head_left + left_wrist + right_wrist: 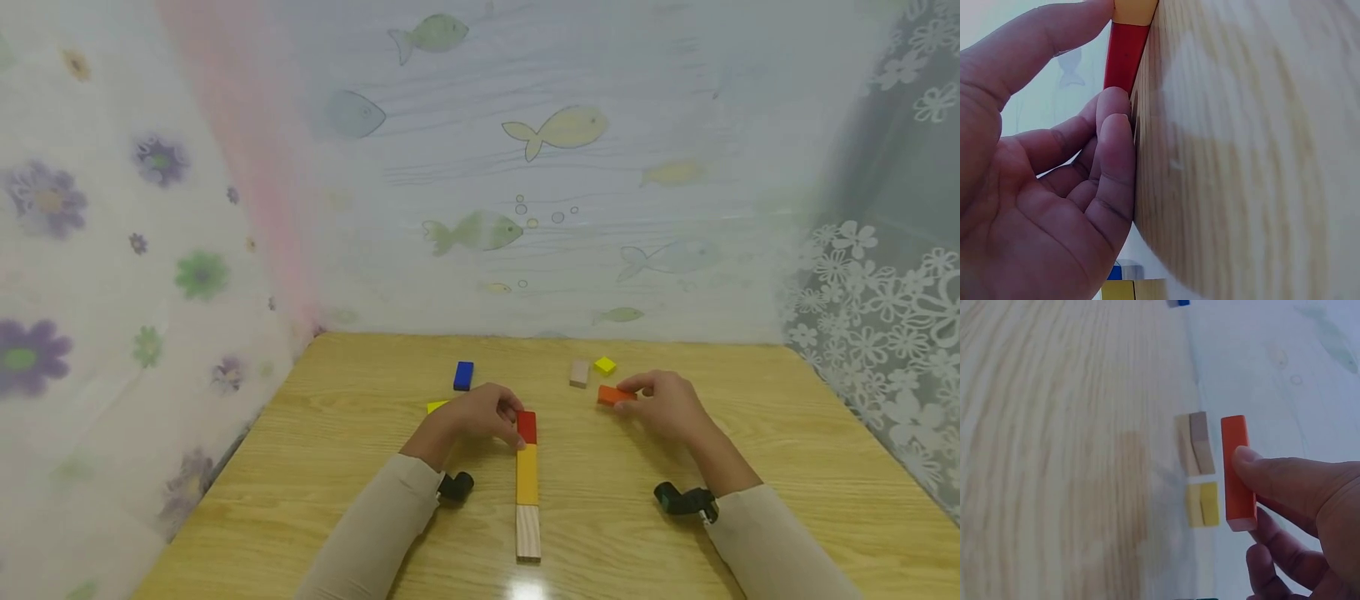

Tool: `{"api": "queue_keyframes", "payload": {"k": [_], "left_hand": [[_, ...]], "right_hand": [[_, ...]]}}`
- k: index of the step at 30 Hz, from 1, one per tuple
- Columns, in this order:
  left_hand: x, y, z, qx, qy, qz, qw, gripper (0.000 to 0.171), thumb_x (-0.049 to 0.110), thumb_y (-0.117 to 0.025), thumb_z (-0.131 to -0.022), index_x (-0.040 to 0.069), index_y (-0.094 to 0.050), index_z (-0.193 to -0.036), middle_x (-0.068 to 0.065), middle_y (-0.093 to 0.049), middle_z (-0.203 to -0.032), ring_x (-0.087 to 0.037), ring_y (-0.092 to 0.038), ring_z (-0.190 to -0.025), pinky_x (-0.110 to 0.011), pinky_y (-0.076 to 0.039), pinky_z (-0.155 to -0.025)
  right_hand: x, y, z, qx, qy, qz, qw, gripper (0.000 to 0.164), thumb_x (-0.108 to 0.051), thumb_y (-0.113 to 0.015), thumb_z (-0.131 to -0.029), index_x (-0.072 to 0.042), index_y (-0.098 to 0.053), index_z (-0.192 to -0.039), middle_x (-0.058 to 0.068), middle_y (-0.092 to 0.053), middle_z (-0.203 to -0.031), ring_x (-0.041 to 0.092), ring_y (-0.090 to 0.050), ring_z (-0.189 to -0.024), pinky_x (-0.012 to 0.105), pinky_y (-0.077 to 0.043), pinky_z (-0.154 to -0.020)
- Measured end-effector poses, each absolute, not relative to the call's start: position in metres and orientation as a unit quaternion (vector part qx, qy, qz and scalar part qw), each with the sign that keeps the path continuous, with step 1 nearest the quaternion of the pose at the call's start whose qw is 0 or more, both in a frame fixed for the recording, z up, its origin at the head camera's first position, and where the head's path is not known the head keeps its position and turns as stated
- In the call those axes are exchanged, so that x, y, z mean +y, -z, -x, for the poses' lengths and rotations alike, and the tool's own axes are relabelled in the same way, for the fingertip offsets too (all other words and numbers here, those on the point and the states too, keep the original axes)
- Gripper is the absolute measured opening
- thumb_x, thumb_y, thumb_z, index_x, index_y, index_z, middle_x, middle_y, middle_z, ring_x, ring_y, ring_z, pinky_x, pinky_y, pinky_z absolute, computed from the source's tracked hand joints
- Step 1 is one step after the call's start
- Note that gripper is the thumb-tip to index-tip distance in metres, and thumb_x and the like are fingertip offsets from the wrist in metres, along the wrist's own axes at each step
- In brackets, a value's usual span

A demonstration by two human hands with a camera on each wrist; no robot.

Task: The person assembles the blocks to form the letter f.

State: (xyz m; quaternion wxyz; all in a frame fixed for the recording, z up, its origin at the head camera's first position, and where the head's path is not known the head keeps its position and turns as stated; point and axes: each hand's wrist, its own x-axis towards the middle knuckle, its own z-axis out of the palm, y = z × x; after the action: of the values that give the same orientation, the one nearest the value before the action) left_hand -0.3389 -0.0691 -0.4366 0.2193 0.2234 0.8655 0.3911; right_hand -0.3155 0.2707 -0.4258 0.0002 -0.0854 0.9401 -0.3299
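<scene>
A straight row of blocks runs away from the near side of the table: a plain wood block (528,533), an orange-yellow block (527,475), then a red block (527,427) at the far end. My left hand (480,414) is at the red block's left side, with its thumb by the joint with the orange-yellow block and curled fingers at its far end. My right hand (667,406) pinches an orange block (1236,475) between thumb and fingers, to the right of the row.
Behind the right hand lie a pale wood block (579,373) and a small yellow block (605,366). A blue block (463,376) lies farther back on the left. Another yellow block (435,407) is partly hidden by the left hand. A patterned curtain (480,183) borders the wooden table (315,500).
</scene>
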Motion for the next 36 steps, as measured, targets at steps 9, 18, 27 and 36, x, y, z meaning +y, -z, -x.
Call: {"api": "queue_keyframes", "payload": {"k": [9,18,27,36], "left_hand": [[-0.066,0.436,0.338,0.872,-0.387,-0.218,0.207,0.050,0.024,-0.093,-0.076,0.010,-0.068,-0.118,0.000,-0.066,-0.102,-0.017,-0.062,-0.094,-0.031,-0.053,-0.085],[-0.057,0.424,0.330,0.882,-0.374,-0.204,0.200,0.052,0.021,-0.093,-0.076,0.007,-0.068,-0.120,0.000,-0.066,-0.100,-0.018,-0.061,-0.092,-0.031,-0.054,-0.084],[-0.062,0.426,0.318,0.886,-0.378,-0.185,0.194,0.055,0.021,-0.093,-0.077,0.007,-0.066,-0.123,0.000,-0.066,-0.103,-0.018,-0.061,-0.095,-0.033,-0.054,-0.088],[-0.064,0.432,0.312,0.886,-0.380,-0.180,0.194,0.054,0.023,-0.092,-0.078,0.008,-0.067,-0.123,0.001,-0.066,-0.105,-0.018,-0.061,-0.097,-0.035,-0.054,-0.090]], "right_hand": [[0.260,0.423,0.320,0.931,0.350,0.101,-0.011,0.036,-0.031,-0.080,-0.092,-0.012,-0.077,-0.122,0.017,-0.069,-0.130,0.041,-0.062,-0.118,0.052,-0.056,-0.091],[0.254,0.415,0.318,0.920,0.376,0.110,-0.009,0.036,-0.029,-0.081,-0.092,-0.012,-0.076,-0.123,0.015,-0.070,-0.127,0.035,-0.064,-0.111,0.039,-0.058,-0.078],[0.238,0.420,0.316,0.908,0.395,0.142,-0.005,0.032,-0.025,-0.082,-0.091,-0.012,-0.078,-0.120,0.013,-0.071,-0.121,0.032,-0.068,-0.105,0.037,-0.059,-0.077],[0.225,0.431,0.311,0.902,0.397,0.169,0.003,0.029,-0.021,-0.081,-0.091,-0.012,-0.078,-0.119,0.009,-0.072,-0.122,0.031,-0.070,-0.106,0.040,-0.061,-0.082]]}}
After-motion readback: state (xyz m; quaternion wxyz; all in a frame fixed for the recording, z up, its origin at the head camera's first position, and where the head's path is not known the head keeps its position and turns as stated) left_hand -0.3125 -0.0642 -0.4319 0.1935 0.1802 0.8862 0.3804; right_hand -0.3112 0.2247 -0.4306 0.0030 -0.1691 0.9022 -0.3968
